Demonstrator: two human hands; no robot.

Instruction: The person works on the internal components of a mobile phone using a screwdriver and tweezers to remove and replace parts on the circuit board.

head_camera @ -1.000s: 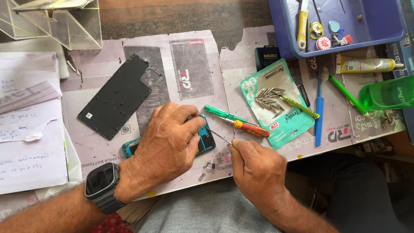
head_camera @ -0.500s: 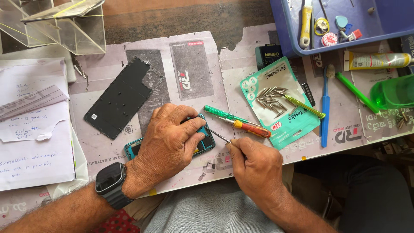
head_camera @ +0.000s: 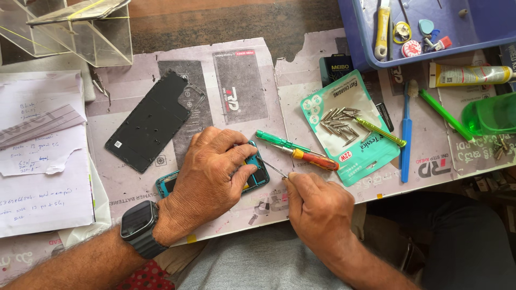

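Note:
My left hand point(head_camera: 207, 180) lies flat over a teal-framed phone point(head_camera: 257, 173) with its back off, pressing it to the table; only its two ends show. A dark smartwatch point(head_camera: 137, 221) sits on that wrist. My right hand point(head_camera: 318, 207) pinches a thin metal tool point(head_camera: 274, 169), its tip touching the phone's right end. The phone's black back panel point(head_camera: 152, 120) lies apart, up and to the left.
A green screwdriver point(head_camera: 279, 141) and a red-and-yellow one point(head_camera: 314, 159) lie just above my right hand. A teal packet point(head_camera: 352, 145) carries several metal bits. A blue tray point(head_camera: 473, 27), blue toothbrush point(head_camera: 407, 129), glue tube point(head_camera: 470, 75), green container point(head_camera: 492, 115), papers point(head_camera: 37, 161) and clear stand point(head_camera: 75, 32) surround.
The view has shifted slightly. Both hands stay on the phone, with the thin tool still at its right end.

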